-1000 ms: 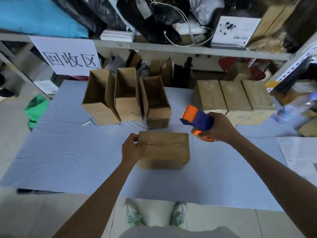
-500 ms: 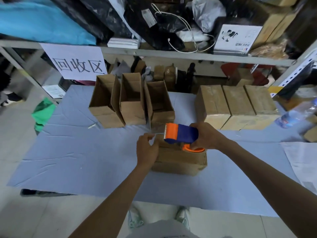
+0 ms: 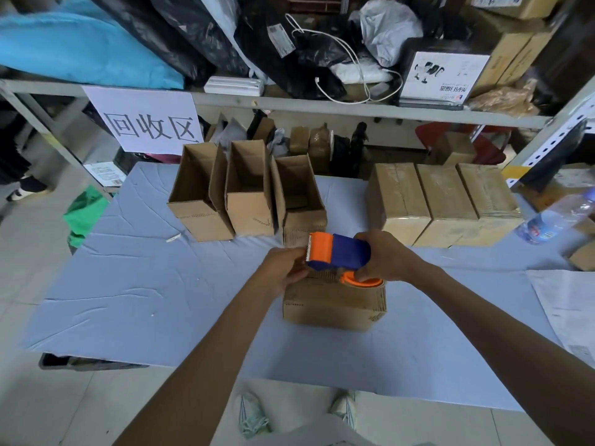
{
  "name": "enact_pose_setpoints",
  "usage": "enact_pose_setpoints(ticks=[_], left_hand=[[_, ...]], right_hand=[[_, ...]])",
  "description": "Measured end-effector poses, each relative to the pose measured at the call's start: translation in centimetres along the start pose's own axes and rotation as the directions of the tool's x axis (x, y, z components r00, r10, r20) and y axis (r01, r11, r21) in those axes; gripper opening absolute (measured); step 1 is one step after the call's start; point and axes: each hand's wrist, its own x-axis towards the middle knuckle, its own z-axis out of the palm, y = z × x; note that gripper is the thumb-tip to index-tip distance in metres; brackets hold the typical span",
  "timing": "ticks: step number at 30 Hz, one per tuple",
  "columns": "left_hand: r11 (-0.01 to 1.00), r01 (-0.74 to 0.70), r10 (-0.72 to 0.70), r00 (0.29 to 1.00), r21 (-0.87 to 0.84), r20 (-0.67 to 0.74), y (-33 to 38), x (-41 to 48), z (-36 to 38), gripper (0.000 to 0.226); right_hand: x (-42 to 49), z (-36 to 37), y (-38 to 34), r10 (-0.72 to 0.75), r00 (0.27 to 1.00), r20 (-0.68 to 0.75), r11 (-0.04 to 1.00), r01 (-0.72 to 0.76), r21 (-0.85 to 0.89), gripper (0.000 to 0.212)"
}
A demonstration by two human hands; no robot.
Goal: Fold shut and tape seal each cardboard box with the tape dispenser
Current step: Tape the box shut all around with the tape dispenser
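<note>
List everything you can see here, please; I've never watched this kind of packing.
open boxes: 3, brown, back left of table
sealed boxes: 3, brown, back right of table
closed box: 1, brown, table middle
tape dispenser: 1, orange and blue, over the closed box
table: 1, pale blue cover
sign: 1, white, hanging from shelf
bottle: 1, clear, far right
cloth: 1, green, left of table
shoes: 2, pale, bottom of view
left hand: at the dispenser's toothed end
right hand: grips the tape dispenser
</note>
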Motion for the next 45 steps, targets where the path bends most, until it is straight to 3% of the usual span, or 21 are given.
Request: enact_pose_setpoints(ticks=[4, 11, 18, 24, 27, 29, 36, 38, 41, 44, 45], left_hand=[[0.994, 0.091, -0.092, 0.996, -0.054, -0.006, 0.2, -0.2, -0.1, 0.004], [0.996, 0.081, -0.082, 0.996, -0.039, -0.033, 0.2, -0.6, -0.1, 0.007], [0.974, 0.146, -0.148, 0.989, -0.175, 0.002, -0.1, -0.6, -1.1, 0.006], [0.992, -0.003, 0.023, 0.987, 0.124, -0.161, -0.5, -0.4, -1.2, 0.007], [0.939, -0.019, 0.106, 0.966, 0.344, -0.236, -1.0, 0.4, -1.6, 0.004], [0.902, -0.061, 0.174, 0.958, 0.427, -0.23, -1.4, 0.7, -1.8, 0.016], [0.912, -0.092, 0.23, 0.922, 0.401, -0.31, -2.3, 0.7, -2.1, 0.03], [0.896, -0.052, 0.213, 0.922, 0.441, -0.323, -2.5, 0.9, -3.1, 0.034], [0.945, 0.027, 0.086, 0.941, 0.327, -0.326, -2.0, 0.8, -4.9, 0.027], [0.95, -0.028, 0.124, 0.948, 0.311, -0.292, -1.6, 1.1, -5.7, 0.022], [0.959, 0.008, 0.074, 0.957, 0.282, -0.279, -1.5, 1.0, -5.7, 0.024]], right_hand=[[-0.1, 0.0, 0.1, -0.009, 1.0, -0.003, 1.0, 0.009, 0.003, 0.061], [-0.1, 0.3, 0.1, -0.048, 0.999, -0.02, 0.999, 0.048, -0.006, 0.059], [-0.4, 1.2, 0.2, -0.127, 0.986, -0.106, 0.991, 0.131, 0.035, 0.062], [-0.7, 1.2, -0.8, -0.164, 0.98, -0.112, 0.984, 0.171, 0.052, 0.063], [-0.8, 1.2, -1.2, -0.174, 0.981, -0.088, 0.985, 0.174, -0.014, 0.063], [-0.9, 1.1, -1.5, -0.167, 0.982, -0.086, 0.985, 0.161, -0.066, 0.065], [-1.3, 1.1, -1.6, -0.155, 0.985, -0.075, 0.983, 0.147, -0.109, 0.066], [-1.8, 1.0, -1.3, -0.141, 0.988, -0.063, 0.983, 0.131, -0.131, 0.064], [-2.3, 0.6, -0.7, -0.132, 0.988, -0.083, 0.982, 0.118, -0.15, 0.06], [-1.9, 1.1, -1.1, -0.133, 0.989, -0.067, 0.976, 0.119, -0.184, 0.06], [-1.7, 1.4, -1.2, -0.134, 0.989, -0.064, 0.971, 0.118, -0.207, 0.06]])
